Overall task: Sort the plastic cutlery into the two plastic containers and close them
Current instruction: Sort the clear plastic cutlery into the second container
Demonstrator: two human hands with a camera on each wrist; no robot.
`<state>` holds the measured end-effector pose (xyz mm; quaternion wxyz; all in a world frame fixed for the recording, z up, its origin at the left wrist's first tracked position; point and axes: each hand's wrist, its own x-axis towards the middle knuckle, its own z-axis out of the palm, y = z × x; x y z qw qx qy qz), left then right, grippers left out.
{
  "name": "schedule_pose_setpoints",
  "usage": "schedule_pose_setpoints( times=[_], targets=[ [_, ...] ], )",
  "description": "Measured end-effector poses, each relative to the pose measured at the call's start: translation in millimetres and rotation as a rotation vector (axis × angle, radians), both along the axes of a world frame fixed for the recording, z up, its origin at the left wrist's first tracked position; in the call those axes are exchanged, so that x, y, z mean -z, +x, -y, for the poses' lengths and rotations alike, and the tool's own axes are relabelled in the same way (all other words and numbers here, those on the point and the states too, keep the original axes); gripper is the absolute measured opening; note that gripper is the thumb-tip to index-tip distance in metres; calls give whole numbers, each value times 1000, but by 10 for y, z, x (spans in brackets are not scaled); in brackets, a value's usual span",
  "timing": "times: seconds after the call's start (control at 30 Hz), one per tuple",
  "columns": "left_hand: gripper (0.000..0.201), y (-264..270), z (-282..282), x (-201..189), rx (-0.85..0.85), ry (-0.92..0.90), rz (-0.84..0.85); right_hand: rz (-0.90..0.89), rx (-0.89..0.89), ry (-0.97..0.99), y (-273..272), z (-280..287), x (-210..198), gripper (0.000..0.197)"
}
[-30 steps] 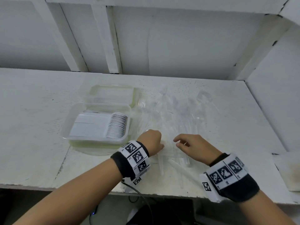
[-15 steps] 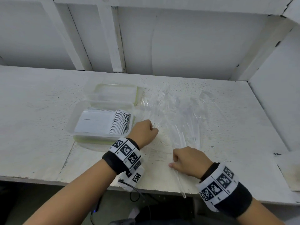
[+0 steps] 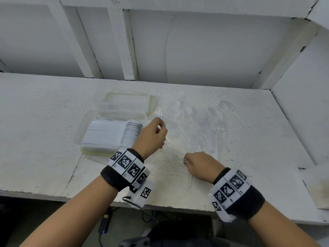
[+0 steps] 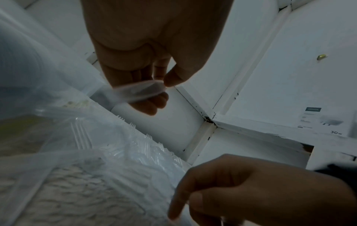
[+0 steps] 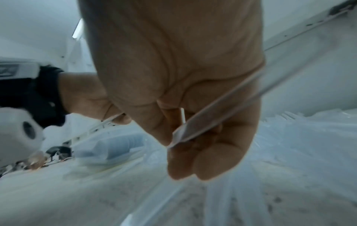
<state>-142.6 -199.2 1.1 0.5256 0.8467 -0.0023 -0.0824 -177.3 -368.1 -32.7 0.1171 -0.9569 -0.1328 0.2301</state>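
Observation:
Clear plastic cutlery point(image 3: 195, 125) lies in a loose pile on the white shelf, right of two clear containers. The near container point(image 3: 83, 138) holds a stack of white spoons point(image 3: 131, 134); the far container point(image 3: 128, 102) looks empty. My left hand point(image 3: 162, 132) hovers beside the near container and pinches a clear cutlery piece point(image 4: 139, 91) between thumb and fingers. My right hand point(image 3: 186, 160) is near the shelf's front edge, curled round a clear cutlery handle point(image 5: 218, 113) whose end point(image 3: 190, 182) sticks out toward me. I cannot tell what kind either piece is.
Several clear forks point(image 4: 146, 145) lie tines-up in the pile. White wall panels and posts close the back and right side. The shelf's front edge point(image 3: 53, 193) runs just under my wrists. Bare shelf point(image 3: 35, 113) stretches to the left of the containers.
My left hand has lifted off the shelf toward the near container with a clear piece. My right hand drew back toward the front edge and closed round a clear handle.

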Motion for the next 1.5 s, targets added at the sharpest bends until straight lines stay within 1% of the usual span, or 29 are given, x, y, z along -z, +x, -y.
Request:
schedule_pose_setpoints(
  times=[0.07,0.13,0.2,0.27,0.33,0.4,0.47,0.53,0.6,0.63,0.7,0.77,0.8,0.83,0.87,0.9,0.97,1.03,1.07,1.13,1.17,1.23,1.27,1.37,1.5],
  targets=[
    [11,-5,-5,-29,-5,-8,33,-8,63,64,80,7,-66,29],
    [11,-4,-13,-34,-12,6,58,-53,90,116,125,23,-147,31],
    [12,-5,-26,-17,-30,13,65,-128,80,129,137,69,-239,30],
    [13,-12,-41,23,-54,8,36,-174,89,125,125,147,-318,26],
    [15,-23,-53,67,-75,16,3,-134,138,139,112,208,-364,20],
    [14,-45,-53,102,-85,22,-10,-35,212,162,132,214,-349,16],
    [13,-70,-53,118,-86,21,-18,61,260,157,204,131,-305,19],
    [12,-100,-68,122,-94,22,-29,110,275,169,317,-19,-259,23],
    [12,-126,-101,132,-106,34,-23,103,247,126,443,-191,-191,33],
    [11,-138,-124,140,-110,48,-16,90,228,84,504,-269,-145,33],
    [12,-161,-171,157,-112,99,-4,65,205,19,620,-379,-27,21],
    [13,-190,-202,165,-104,154,2,33,234,28,702,-405,42,31],
    [13,-208,-210,166,-93,177,7,8,260,80,729,-387,44,36],
    [12,-223,-208,168,-74,198,15,-9,299,173,735,-356,19,41],
    [11,-239,-191,174,-48,220,31,-11,352,292,728,-313,-18,43],
    [10,-251,-160,184,-15,252,54,9,420,421,703,-262,-72,41],
    [9,-250,-67,216,48,350,111,83,578,646,632,-151,-177,26],
    [14,-203,42,242,88,501,105,126,695,767,553,-33,-253,16],
    [19,-172,95,245,111,591,57,122,730,790,512,22,-274,14],
    [19,-122,184,225,184,778,-44,71,782,814,437,132,-268,14],
    [18,-104,221,210,224,859,-74,34,805,834,399,177,-255,15],
    [22,-77,267,195,274,960,-86,-43,849,905,320,233,-218,18],
    [24,-57,278,201,290,975,-87,-66,858,926,289,245,-200,19],
    [22,16,262,226,324,956,-85,-65,829,862,239,229,-213,19],
    [18,82,201,262,309,920,-93,-59,836,860,328,154,-253,20]
  ],
)
